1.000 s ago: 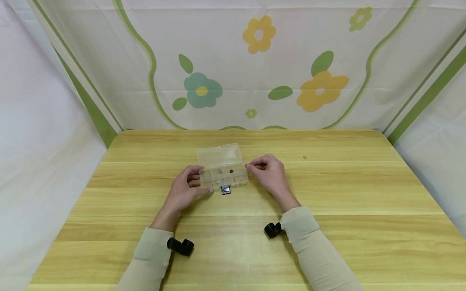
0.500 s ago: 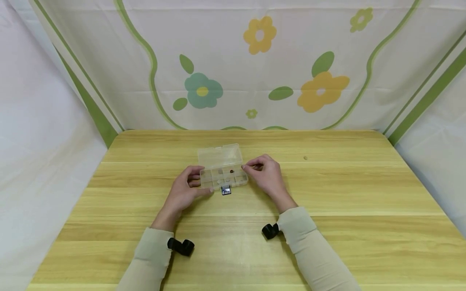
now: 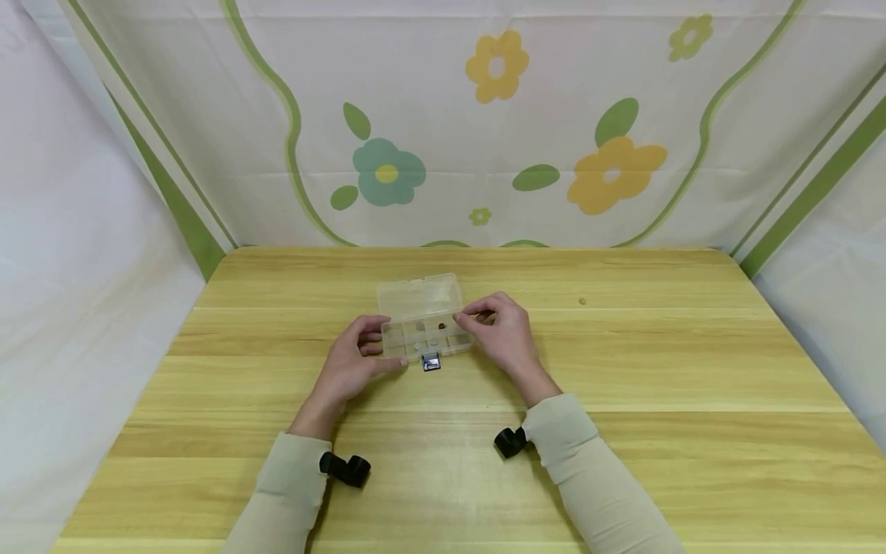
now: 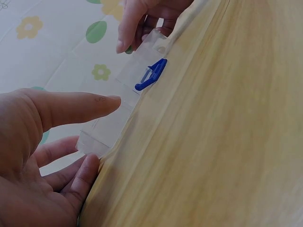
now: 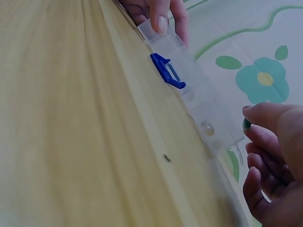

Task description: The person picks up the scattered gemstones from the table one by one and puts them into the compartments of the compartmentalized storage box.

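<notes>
A clear plastic compartment box lies on the table, its lid tipped back. At its front edge is a blue latch. My left hand holds the left end of the box, thumb along the front and fingers at the side. Over the right back corner, my right hand pinches a small dark green bead between thumb and index finger. Inside the compartments are a dark reddish bead and several pale pieces, among them a clear round one.
To the right on the wooden table lies a small tan round piece. A tiny dark speck shows on the tabletop in front of the box. Behind the table hangs a flowered cloth.
My right hand has shifted left, from beside the box to over its right back corner, still pinching the bead. My left hand and the box have stayed in place.
</notes>
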{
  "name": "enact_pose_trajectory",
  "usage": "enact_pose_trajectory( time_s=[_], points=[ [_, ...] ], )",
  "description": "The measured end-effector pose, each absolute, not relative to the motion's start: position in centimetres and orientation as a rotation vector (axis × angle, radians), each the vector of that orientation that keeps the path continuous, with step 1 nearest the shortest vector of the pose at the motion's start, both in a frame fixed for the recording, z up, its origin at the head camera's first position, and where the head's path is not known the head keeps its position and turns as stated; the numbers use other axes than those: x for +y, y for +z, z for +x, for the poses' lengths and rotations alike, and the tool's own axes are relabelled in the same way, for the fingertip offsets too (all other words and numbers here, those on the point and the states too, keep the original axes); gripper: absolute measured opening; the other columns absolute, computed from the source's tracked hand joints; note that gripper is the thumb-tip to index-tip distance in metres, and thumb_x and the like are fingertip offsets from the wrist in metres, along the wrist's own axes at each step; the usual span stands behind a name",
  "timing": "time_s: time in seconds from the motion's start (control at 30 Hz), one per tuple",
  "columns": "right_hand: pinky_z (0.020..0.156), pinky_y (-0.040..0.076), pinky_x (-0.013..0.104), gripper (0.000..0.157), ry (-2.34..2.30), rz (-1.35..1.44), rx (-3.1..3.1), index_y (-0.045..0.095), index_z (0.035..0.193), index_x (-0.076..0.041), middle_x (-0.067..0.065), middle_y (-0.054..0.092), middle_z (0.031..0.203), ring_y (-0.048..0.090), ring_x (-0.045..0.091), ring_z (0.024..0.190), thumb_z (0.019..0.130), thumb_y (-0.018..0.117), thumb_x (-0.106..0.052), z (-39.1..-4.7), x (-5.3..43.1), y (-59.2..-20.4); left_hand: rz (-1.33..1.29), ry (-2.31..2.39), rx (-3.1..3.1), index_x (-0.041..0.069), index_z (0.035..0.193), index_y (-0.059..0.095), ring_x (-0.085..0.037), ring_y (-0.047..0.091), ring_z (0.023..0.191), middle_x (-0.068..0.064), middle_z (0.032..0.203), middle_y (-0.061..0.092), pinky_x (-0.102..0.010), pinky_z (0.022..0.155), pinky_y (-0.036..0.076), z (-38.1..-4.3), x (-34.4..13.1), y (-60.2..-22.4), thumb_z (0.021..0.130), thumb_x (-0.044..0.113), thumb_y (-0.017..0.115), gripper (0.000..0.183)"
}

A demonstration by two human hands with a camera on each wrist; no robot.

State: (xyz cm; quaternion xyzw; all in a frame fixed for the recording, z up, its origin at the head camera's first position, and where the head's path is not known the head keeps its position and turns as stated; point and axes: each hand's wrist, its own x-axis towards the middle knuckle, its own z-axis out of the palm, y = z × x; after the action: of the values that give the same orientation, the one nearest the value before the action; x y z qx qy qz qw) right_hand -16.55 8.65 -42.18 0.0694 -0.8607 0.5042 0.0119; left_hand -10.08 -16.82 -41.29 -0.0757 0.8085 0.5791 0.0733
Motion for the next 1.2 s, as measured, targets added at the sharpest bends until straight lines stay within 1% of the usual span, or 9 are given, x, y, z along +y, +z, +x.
enact_pose_trajectory(
  time_s=[0.27,0.47,0.73,0.93,1.2],
  points=[
    [0.080,0.053,0.035,0.015,1.555,0.247,-2.668,0.082,0.100,-0.018,0.001,0.067,0.105,0.064,0.021,0.099,0.096,0.083,-0.032,-16.3,7.7,-41.9,-0.228,1.746,2.425,0.012,0.151,0.055,-0.035,0.060,0.126,-0.017,0.144,0.056,-0.047,0.110,0.051,-10.0,-16.8,-41.2,0.085,0.007,0.090,0.075],
    [0.081,0.052,0.034,0.014,1.537,0.273,-2.663,0.082,0.100,-0.016,0.002,0.067,0.104,0.063,0.023,0.101,0.096,0.084,-0.029,-16.1,7.0,-41.9,-0.230,1.747,2.421,0.013,0.152,0.055,-0.035,0.060,0.127,-0.017,0.145,0.057,-0.048,0.111,0.050,-10.0,-16.8,-41.2,0.085,0.008,0.090,0.075],
    [0.083,0.051,0.034,0.013,1.465,0.382,-2.647,0.082,0.098,-0.014,0.001,0.068,0.105,0.063,0.021,0.102,0.095,0.085,-0.026,-15.7,5.5,-41.6,-0.217,1.739,2.432,0.013,0.152,0.055,-0.035,0.060,0.128,-0.017,0.146,0.057,-0.049,0.112,0.050,-10.0,-16.9,-41.2,0.086,0.009,0.090,0.075],
    [0.087,0.052,0.037,0.012,1.439,0.446,-2.649,0.082,0.098,-0.014,0.001,0.068,0.106,0.064,0.022,0.103,0.093,0.087,-0.024,-15.4,4.1,-41.4,-0.204,1.748,2.436,0.013,0.152,0.055,-0.035,0.061,0.128,-0.017,0.148,0.057,-0.049,0.113,0.050,-10.0,-16.9,-41.3,0.085,0.009,0.091,0.075],
    [0.086,0.055,0.038,0.011,1.379,0.606,-2.615,0.082,0.099,-0.012,0.003,0.068,0.104,0.064,0.024,0.100,0.095,0.085,-0.021,-15.0,2.6,-41.5,-0.179,1.769,2.430,0.012,0.152,0.056,-0.037,0.058,0.132,-0.017,0.151,0.055,-0.052,0.116,0.048,-10.0,-17.0,-41.4,0.086,0.011,0.090,0.074]
  ],
)
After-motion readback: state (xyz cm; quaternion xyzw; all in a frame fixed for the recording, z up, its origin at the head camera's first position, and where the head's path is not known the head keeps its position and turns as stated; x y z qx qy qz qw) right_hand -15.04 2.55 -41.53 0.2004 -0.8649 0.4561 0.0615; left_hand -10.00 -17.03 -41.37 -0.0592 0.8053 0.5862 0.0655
